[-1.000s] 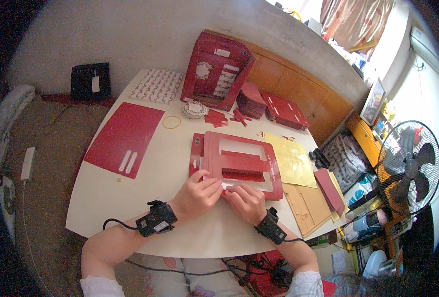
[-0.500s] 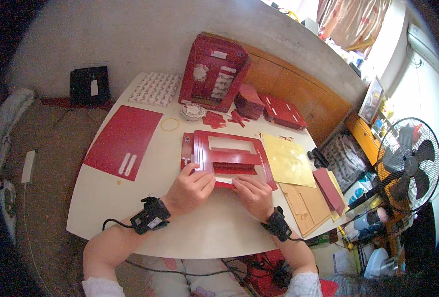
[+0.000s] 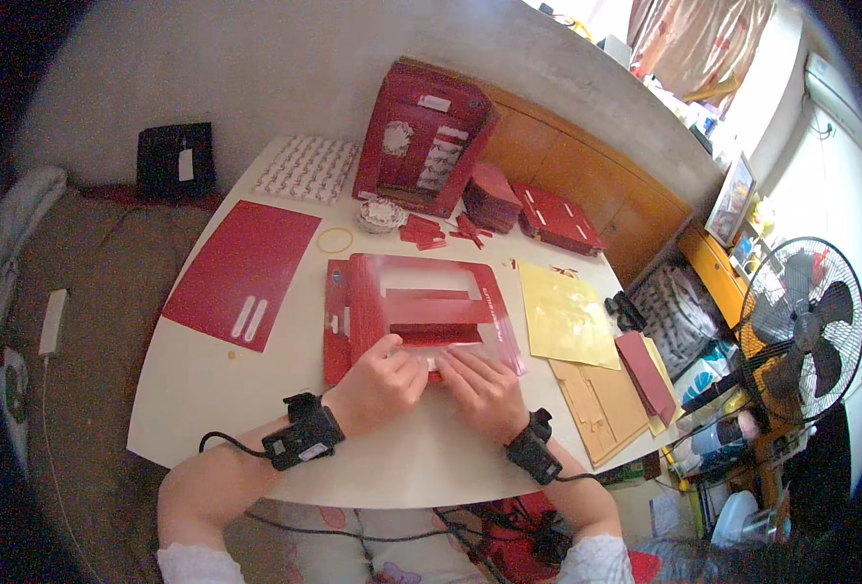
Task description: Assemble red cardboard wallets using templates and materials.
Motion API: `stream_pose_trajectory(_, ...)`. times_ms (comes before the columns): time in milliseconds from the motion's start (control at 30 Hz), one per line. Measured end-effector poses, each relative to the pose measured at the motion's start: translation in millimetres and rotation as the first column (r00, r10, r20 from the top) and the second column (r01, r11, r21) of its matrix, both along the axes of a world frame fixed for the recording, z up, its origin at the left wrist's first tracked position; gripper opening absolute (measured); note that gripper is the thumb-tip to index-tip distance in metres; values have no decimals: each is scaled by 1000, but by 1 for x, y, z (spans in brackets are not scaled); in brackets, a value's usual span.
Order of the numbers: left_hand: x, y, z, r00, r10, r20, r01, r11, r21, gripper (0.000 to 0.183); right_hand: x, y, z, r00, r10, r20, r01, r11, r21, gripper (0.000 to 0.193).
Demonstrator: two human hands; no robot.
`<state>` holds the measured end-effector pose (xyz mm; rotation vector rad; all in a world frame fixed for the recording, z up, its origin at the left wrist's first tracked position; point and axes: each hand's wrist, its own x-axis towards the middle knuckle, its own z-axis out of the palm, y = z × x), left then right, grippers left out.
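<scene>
A red cardboard panel (image 3: pixel 338 336) with cut-out windows lies in front of me under a clear, shiny plastic sheet (image 3: pixel 373 292). My left hand (image 3: pixel 382 384) is at its near edge, fingers curled closed; what they grip, if anything, is hidden. Just to the right, my right hand (image 3: pixel 484 391) rests with fingers stretched out over the same near edge. A small whitish patch shows between the two hands. Both wrists carry black strapped-on devices with cables.
A flat red sheet (image 3: pixel 246 268) lies left, near a rubber band (image 3: pixel 335 240). Behind stand a red box (image 3: pixel 407 122), a white patterned tray (image 3: pixel 306 169) and red card stacks (image 3: pixel 559 216). Yellow paper (image 3: pixel 569 316) and brown cardboard (image 3: pixel 596 409) lie right; a fan (image 3: pixel 803 326) stands beyond.
The plastic sheet has shifted left over the red panel, whose left strip now shows more. My left fingers have curled closed, and my right hand has moved left, closer to it.
</scene>
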<state>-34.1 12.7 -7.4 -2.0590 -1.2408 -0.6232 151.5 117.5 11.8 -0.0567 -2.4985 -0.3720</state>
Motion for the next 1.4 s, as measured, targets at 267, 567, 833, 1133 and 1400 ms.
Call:
stream_pose_trajectory(267,-2,0,2,999,37,-19,-37,998,-43,17,13,19,-4,1000,-8,-21,8,1000,14,28)
stream_pose_trajectory(567,-9,-1,8,997,72,37,-70,995,-72,15,25,36,6,997,-57,-42,58,998,36,30)
stream_pose_trajectory(833,-10,2,4,998,33,54,-31,999,-38,16,26,42,0,997,-56,-58,58,998,38,30)
stream_pose_trajectory(1133,-16,4,5,998,32,63,-30,999,-30,16,36,53,6,987,-152,-52,153,988,14,36)
stream_pose_trajectory(1400,-14,3,9,980,62,190,-42,993,-106,26,40,61,7,976,-163,-146,165,986,-4,32)
